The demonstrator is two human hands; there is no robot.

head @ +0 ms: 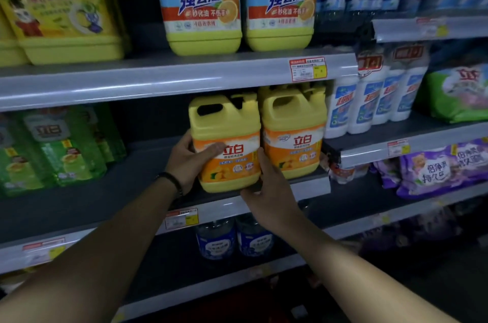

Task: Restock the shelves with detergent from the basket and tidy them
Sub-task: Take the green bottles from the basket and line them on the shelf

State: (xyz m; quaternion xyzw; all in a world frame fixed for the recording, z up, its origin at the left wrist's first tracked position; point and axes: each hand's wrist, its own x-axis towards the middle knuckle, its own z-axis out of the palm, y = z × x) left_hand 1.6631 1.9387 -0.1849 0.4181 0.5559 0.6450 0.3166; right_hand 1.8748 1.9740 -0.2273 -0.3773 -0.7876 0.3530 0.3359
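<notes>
A yellow detergent jug [227,121] with an orange label stands at the front edge of the middle shelf [79,198]. My left hand [188,161] grips its left side, thumb across the label. Under its lower right corner sits my right hand [269,190], fingers up against the jug's right side. A matching yellow jug [293,132] stands right beside it, touching or nearly so. The basket is out of view.
Green refill packs [52,148] fill the shelf's left end, with bare dark shelf between them and the jug. Two big blue-label jugs [243,0] stand on the shelf above. White bottles [369,100] and purple bags [438,166] sit to the right. Blue tubs [232,238] are below.
</notes>
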